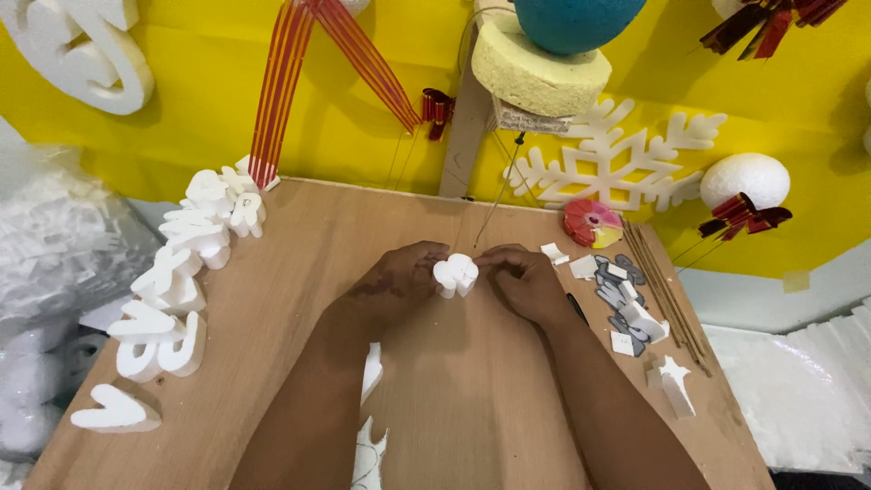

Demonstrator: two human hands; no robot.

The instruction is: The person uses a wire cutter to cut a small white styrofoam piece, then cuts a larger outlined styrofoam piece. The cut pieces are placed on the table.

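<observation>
Both hands meet over the middle of the wooden board (272, 299), pinching a small white foam piece (455, 274) between them. The left hand (399, 283) closes its fingers on the piece's left side; the right hand (524, 281) curls in on the right, thumb and fingertips touching the foam. The piece is lumpy and roughly as wide as it is tall — no clear long axis shows — and its rounded lobes face up toward the camera, with the flatter cut edge turned down toward the board. A thin taut wire (497, 195) runs from just above the piece up and to the right.

Along the board's left edge lies a curved row of white foam letters (177, 281), well apart from the hands. To the right sit foam scraps (626, 308) and a bundle of thin wooden sticks (667, 295). A white foam snowflake (621, 168) leans on the yellow wall (200, 100).
</observation>
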